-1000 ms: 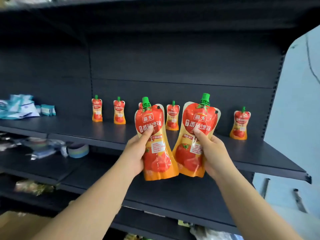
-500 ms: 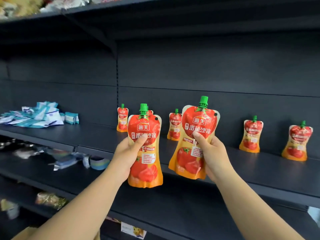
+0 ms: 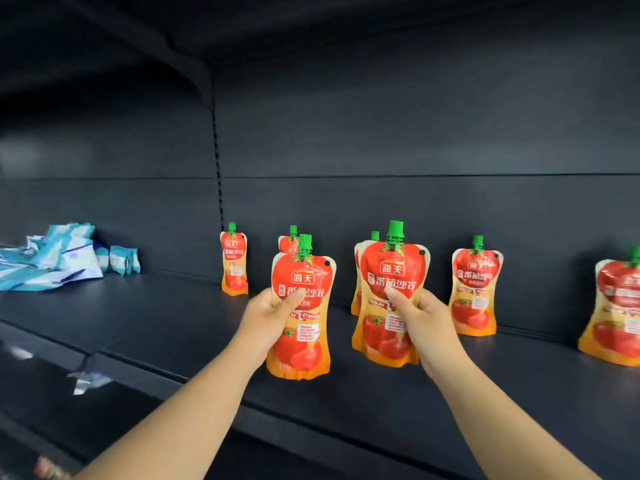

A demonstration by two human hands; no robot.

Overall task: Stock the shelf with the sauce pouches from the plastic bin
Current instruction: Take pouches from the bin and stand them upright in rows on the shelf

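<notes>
While the left hand (image 3: 265,318) grips one tomato sauce pouch (image 3: 300,317), the right hand (image 3: 424,322) grips another pouch (image 3: 391,303), thumbs in front, above the dark shelf (image 3: 166,320).

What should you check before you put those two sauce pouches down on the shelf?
1. Left hand grips the left pouch: ok.
2. Right hand grips the right pouch: ok.
3. Both pouches upright: ok.
4. Printed fronts face outward: ok.
5. Free shelf space in front of the back pouches: ok.
6. Pouch bottoms already touching the shelf: cannot tell.
</notes>
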